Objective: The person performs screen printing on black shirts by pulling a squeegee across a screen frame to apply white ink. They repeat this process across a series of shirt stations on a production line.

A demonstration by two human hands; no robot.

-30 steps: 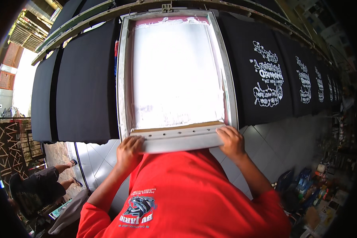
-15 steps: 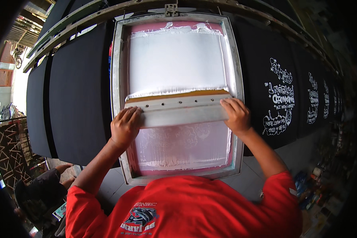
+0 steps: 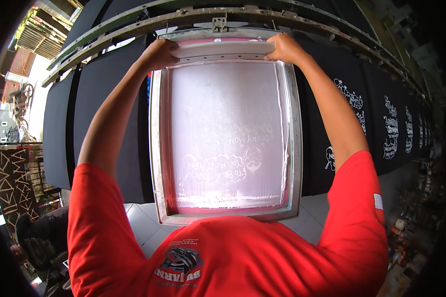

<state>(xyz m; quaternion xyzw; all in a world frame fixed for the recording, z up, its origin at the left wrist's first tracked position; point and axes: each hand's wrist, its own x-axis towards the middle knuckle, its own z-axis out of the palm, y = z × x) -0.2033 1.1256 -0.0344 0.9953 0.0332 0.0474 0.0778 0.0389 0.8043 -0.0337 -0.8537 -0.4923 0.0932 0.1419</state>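
Observation:
A long pale squeegee (image 3: 223, 50) lies across the far end of a screen-printing frame (image 3: 296, 148). My left hand (image 3: 159, 53) is closed around its left end, and my right hand (image 3: 285, 48) grips its right end. Both arms are stretched far forward. Pinkish-white mesh (image 3: 223, 109) fills the frame, with faint lettering and cloud-like drawings showing in its nearer half. White ink lines the mesh's right side and near edge. Most of what lies beyond the squeegee, at the far edge of the mesh, is hidden by it.
Black cloth panels (image 3: 111, 81) flank the frame, and those on the right bear white prints (image 3: 349, 94). A metal rail (image 3: 134, 25) runs along the far side, with a bracket (image 3: 219, 24) behind the frame. Another person (image 3: 42, 237) is at lower left. Clutter (image 3: 399, 237) sits at lower right.
Both my hands have pushed the squeegee away from me, from mid-screen to the far end. The thick white ink over the far half is now spread thin.

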